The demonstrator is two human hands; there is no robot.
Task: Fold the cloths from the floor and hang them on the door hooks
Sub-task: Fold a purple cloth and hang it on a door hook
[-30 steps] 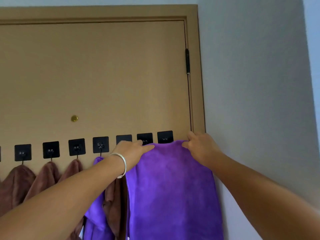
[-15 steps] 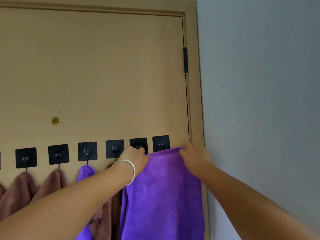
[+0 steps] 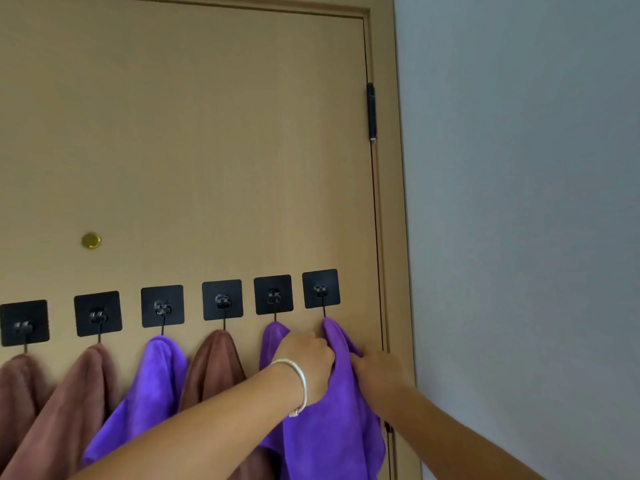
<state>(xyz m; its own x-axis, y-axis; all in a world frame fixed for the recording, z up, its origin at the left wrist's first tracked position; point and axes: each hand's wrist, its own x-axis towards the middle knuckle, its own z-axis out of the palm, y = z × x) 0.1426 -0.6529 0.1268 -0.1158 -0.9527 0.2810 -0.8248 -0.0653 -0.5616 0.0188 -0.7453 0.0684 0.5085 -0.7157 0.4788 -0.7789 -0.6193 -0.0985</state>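
my left hand (image 3: pixel 306 362) gripped the purple cloth (image 3: pixel 332 410) just under the last hook (image 3: pixel 321 289) by the door hinge (image 3: pixel 371 112). my right hand (image 3: pixel 377 374) held its other edge. the cloth hung from that hook and the one beside it.

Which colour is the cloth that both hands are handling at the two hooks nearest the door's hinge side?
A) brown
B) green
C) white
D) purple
D: the left hand and right hand both have a grip on the purple cloth, which hangs from the rightmost hook and the hook beside it; the brown cloth hangs further left, untouched.
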